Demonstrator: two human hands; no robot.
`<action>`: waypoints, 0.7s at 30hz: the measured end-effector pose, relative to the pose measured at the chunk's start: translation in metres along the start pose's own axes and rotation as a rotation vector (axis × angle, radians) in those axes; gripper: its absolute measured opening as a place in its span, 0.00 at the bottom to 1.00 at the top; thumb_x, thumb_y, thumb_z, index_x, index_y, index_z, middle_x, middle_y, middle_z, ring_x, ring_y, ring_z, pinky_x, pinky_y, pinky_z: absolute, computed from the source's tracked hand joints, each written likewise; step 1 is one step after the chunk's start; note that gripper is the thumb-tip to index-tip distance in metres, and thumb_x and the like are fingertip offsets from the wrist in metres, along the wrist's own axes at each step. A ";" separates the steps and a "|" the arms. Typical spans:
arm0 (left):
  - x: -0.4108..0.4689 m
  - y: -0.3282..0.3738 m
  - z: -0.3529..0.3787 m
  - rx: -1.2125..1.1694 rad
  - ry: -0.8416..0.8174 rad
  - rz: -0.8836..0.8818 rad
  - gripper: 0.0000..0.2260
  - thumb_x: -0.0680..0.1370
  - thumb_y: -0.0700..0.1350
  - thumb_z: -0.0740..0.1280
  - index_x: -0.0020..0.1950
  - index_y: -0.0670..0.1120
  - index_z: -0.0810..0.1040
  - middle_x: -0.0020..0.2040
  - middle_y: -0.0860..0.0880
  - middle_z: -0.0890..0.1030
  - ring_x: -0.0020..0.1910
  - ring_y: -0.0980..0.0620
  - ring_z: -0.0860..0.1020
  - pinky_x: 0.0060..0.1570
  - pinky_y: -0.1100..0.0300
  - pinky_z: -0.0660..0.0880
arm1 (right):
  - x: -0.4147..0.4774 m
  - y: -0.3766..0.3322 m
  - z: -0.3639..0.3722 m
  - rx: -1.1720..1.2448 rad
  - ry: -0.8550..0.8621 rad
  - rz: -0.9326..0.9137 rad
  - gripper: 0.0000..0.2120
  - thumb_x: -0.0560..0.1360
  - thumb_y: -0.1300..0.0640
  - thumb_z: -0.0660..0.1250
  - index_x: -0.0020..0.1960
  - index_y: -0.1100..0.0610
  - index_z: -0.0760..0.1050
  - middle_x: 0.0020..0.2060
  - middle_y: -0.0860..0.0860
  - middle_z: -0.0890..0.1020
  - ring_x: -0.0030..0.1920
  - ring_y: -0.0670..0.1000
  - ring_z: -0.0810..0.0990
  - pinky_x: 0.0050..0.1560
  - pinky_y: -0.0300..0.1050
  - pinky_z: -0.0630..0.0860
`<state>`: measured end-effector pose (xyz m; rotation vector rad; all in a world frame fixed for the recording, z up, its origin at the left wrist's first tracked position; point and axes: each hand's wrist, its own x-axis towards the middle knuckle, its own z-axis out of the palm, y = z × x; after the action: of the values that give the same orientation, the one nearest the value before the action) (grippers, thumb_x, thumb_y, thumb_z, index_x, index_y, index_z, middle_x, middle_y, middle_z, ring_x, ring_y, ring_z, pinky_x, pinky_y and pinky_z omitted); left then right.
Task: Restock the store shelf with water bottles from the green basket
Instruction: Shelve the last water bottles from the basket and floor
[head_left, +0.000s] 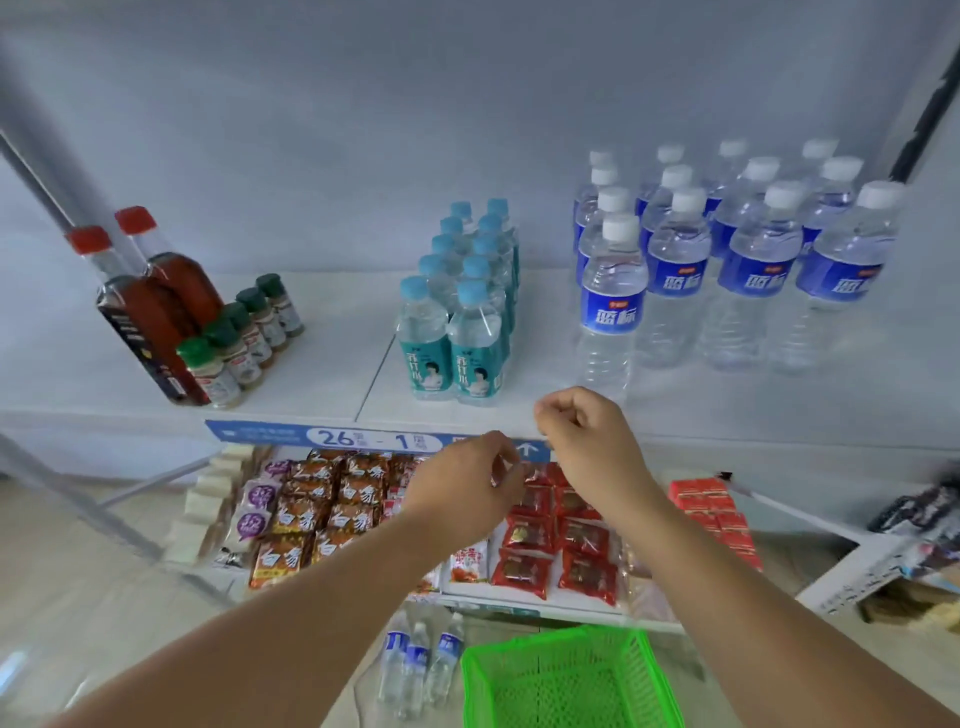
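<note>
Water bottles (613, 296) rowed on shelf (332, 364), right side; three spare bottles (415, 665) on floor (78, 623) beside green basket (550, 643) (looks empty). Right grip (587, 436) curled, holding nothing; left grip (462, 493) curled, contents unclear. Bottles likely heavy, thin-walled, slick: take mid-body, below label.

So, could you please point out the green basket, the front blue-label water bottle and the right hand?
green basket (555, 638): head view, far rim.
front blue-label water bottle (613, 307): head view, blue label.
right hand (584, 434): head view, back of the hand.
</note>
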<state>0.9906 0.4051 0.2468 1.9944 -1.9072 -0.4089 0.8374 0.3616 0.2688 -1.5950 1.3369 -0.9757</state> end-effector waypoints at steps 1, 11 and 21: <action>-0.008 -0.014 -0.001 0.012 -0.029 -0.008 0.08 0.79 0.56 0.61 0.55 0.57 0.77 0.47 0.57 0.83 0.44 0.53 0.81 0.44 0.55 0.80 | -0.005 0.002 0.013 -0.018 -0.030 -0.001 0.06 0.79 0.52 0.67 0.50 0.52 0.81 0.41 0.47 0.84 0.44 0.46 0.82 0.47 0.43 0.77; -0.081 -0.173 -0.005 0.044 -0.293 -0.079 0.10 0.81 0.55 0.61 0.54 0.55 0.80 0.47 0.56 0.84 0.44 0.53 0.82 0.45 0.55 0.81 | -0.067 0.028 0.158 -0.106 -0.172 0.072 0.09 0.82 0.49 0.64 0.51 0.52 0.79 0.42 0.58 0.83 0.40 0.56 0.81 0.41 0.51 0.76; -0.139 -0.297 0.023 0.049 -0.503 -0.253 0.08 0.78 0.55 0.61 0.48 0.57 0.78 0.48 0.55 0.83 0.46 0.53 0.81 0.49 0.53 0.82 | -0.119 0.062 0.240 -0.240 -0.291 0.192 0.09 0.81 0.46 0.64 0.50 0.49 0.79 0.41 0.51 0.84 0.41 0.51 0.83 0.44 0.51 0.79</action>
<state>1.2393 0.5519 0.0906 2.3386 -1.9450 -1.0246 1.0212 0.4982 0.1169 -1.6735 1.4073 -0.4601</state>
